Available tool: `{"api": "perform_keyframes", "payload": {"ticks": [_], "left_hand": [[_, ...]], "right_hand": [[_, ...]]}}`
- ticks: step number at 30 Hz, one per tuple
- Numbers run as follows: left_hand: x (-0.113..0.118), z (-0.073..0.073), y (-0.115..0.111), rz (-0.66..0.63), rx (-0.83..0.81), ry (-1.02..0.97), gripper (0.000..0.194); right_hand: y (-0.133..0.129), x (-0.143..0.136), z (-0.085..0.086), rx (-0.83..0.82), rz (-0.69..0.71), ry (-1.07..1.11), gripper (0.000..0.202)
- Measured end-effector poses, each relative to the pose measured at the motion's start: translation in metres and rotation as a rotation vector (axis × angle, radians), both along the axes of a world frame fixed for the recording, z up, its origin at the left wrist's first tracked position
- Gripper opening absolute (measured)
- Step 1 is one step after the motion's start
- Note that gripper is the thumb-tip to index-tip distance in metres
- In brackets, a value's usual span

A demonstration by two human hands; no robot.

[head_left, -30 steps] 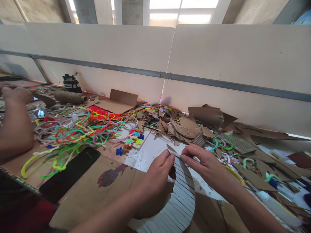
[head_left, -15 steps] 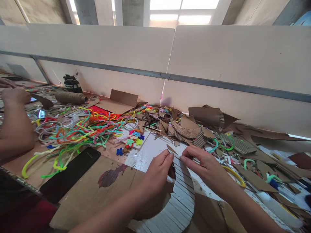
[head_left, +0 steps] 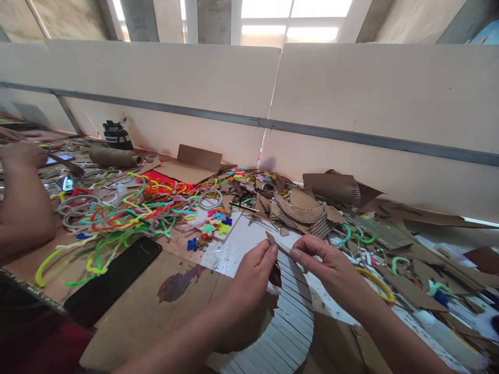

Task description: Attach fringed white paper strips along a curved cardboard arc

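Note:
My left hand [head_left: 253, 275] and my right hand [head_left: 325, 262] meet over a rounded cardboard piece [head_left: 290, 324] whose white face is scored into parallel strips. Both pinch a thin brown cardboard strip [head_left: 277, 244] at the piece's top edge, the left from the left side, the right from the right. The strip's pointed end sticks up past my left fingertips. The cardboard piece lies on a larger brown sheet [head_left: 156, 306] with a dark purple stain.
A heap of coloured pipe cleaners [head_left: 128, 210] covers the left. A black phone [head_left: 113, 280] lies near it. Cardboard scraps [head_left: 300, 205] pile up behind my hands. Another person's arm [head_left: 23, 197] rests at far left. White partition boards [head_left: 351, 104] stand along the back.
My hands have stayed almost in place; the strip between them has tilted up a little and my right fingers have closed nearer to it.

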State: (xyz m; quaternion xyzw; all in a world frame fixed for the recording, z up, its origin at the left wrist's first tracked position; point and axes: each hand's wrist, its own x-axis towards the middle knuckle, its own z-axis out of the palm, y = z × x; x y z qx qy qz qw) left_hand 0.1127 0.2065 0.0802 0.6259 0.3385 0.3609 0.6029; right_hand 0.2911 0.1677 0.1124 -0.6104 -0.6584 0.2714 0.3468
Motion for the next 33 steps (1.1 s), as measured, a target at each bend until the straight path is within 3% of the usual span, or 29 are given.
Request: {"api": "perform_keyframes", "payload": {"ticks": [18, 33], "left_hand": [[-0.003, 0.011, -0.003, -0.026, -0.069, -0.008, 0.030], [-0.003, 0.011, -0.003, -0.012, -0.035, 0.018, 0.032]], "right_hand": [[-0.002, 0.003, 0.001, -0.014, 0.062, 0.072, 0.027], [-0.001, 0.003, -0.001, -0.068, 0.054, 0.129, 0.029]]}}
